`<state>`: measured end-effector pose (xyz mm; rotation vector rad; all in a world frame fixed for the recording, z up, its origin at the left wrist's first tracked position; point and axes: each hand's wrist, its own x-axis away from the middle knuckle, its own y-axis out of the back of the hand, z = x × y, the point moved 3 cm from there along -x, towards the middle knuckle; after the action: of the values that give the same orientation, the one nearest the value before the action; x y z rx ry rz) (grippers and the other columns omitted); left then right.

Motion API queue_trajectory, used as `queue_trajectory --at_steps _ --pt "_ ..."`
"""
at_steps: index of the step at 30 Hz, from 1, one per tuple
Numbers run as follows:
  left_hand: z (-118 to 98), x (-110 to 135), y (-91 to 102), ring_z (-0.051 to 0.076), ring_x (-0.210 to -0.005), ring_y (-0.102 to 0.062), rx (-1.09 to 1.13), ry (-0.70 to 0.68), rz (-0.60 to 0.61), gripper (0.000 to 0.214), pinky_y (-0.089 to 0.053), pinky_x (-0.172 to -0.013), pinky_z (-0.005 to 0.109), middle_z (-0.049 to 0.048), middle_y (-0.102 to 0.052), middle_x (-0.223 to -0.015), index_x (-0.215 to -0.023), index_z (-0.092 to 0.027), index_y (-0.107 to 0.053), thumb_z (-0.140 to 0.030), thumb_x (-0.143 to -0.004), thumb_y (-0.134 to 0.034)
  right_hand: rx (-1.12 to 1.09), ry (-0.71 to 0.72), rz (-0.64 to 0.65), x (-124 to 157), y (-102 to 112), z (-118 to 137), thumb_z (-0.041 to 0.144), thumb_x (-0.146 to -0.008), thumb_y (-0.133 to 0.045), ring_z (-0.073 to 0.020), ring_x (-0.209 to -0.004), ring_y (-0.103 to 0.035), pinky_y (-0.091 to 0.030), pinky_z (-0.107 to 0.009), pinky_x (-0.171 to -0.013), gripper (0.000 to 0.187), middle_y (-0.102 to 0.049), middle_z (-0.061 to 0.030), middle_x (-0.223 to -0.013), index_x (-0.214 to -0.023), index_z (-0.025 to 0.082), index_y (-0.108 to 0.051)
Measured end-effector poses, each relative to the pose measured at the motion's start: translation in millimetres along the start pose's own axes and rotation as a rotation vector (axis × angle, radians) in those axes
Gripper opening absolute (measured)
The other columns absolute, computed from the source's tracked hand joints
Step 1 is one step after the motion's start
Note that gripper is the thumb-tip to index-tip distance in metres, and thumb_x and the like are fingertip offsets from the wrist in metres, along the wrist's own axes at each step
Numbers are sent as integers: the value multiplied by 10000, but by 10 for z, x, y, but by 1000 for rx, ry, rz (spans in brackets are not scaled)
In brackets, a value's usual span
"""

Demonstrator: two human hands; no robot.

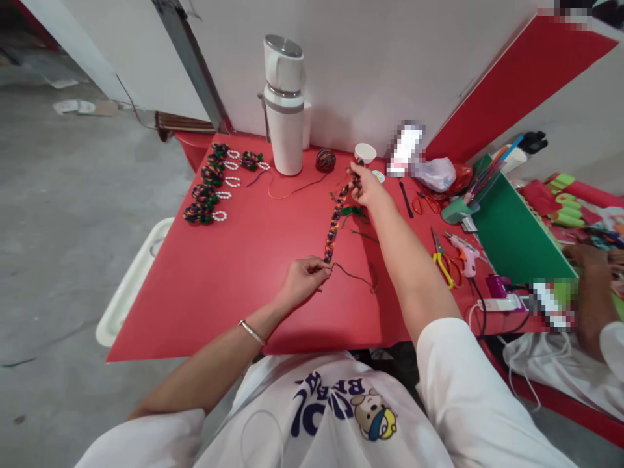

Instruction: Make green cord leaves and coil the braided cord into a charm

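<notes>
The left hand (pixel 306 276) pinches the near end of one braided strip (pixel 334 224) over the red table (pixel 253 260); the right hand (pixel 364 186) pinches near its far end. Leftward lie six white bead loops (pixel 225 195); farther back, one flask (pixel 286 133), one yarn ball (pixel 325 160).

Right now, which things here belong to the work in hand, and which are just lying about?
Seemingly in the work:
braid, stretched between left hand and right hand
yarn ball
beaded bundles

Probably just lying about:
flask
cup
plastic bag
</notes>
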<state>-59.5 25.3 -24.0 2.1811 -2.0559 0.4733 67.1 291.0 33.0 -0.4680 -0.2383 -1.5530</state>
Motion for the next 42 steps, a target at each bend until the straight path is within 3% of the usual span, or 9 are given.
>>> queue_trajectory --at_steps 5,7,10,13,17,22,29,36,42 --pt "15 -34 29 95 -366 -532 118 73 -11 243 -486 -356 232 21 -691 -613 -759 -125 -718 -309 -632 -813 77 132 -9 37 23 86 378 -915 -738 -107 -734 -639 -585 -203 -622 252 -661 7 -931 -1100 249 -627" --pt "23 -46 47 100 -371 -541 183 97 -10 283 -487 -359 235 30 -703 -621 -786 -122 -708 -320 -624 -829 222 304 -21 207 86 108 400 -885 -765 -135 -841 -653 -598 -234 -658 367 -692 -19 -1078 -1205 284 -627" --pt "32 -56 67 101 -387 -556 235 107 -13 324 -497 -371 234 37 -713 -639 -814 -118 -704 -325 -614 -850 333 475 32 675 198 -30 480 -914 -719 -152 -893 -671 -552 -190 -592 329 -721 -48 -1035 -1149 252 -679" --pt "37 -54 67 102 -407 -567 252 81 -32 340 -500 -375 230 36 -714 -653 -837 -116 -713 -325 -612 -858 406 329 293 1180 261 -428 604 -906 -694 -165 -786 -696 -509 -179 -475 418 -737 -78 -896 -945 189 -728" --pt "29 -41 49 104 -434 -574 219 2 -53 319 -506 -388 229 24 -709 -660 -857 -122 -738 -326 -643 -858 449 161 361 1530 316 -943 700 -868 -698 -178 -705 -708 -494 -193 -392 535 -745 -98 -798 -792 172 -732" --pt "9 -40 62 111 -507 -615 163 -59 -34 305 -539 -459 235 43 -735 -722 -864 -122 -762 -351 -692 -865 429 -41 520 1552 217 -1254 743 -810 -738 -132 -518 -651 -486 -201 -386 579 -724 -69 -657 -774 165 -718" --pt "12 -83 115 176 -628 -705 284 -17 -14 417 -561 -507 256 96 -767 -765 -913 -105 -744 -364 -646 -932 237 79 445 1530 286 -1294 588 -798 -787 -44 -336 -309 -215 -186 -327 421 -449 105 -438 -917 184 -770" --pt "-32 -80 101 182 -608 -716 305 -1 -23 456 -566 -513 252 92 -762 -717 -865 -108 -696 -377 -611 -961 156 64 436 1508 323 -1339 595 -760 -797 -63 -383 -452 -357 -195 -356 440 -567 71 -535 -911 183 -760" --pt "-53 -76 81 199 -594 -728 286 -4 -21 487 -563 -486 252 75 -746 -667 -873 -128 -649 -428 -633 -948 156 63 444 1537 302 -1311 600 -736 -818 -59 -388 -453 -358 -190 -348 455 -576 65 -545 -906 181 -769"
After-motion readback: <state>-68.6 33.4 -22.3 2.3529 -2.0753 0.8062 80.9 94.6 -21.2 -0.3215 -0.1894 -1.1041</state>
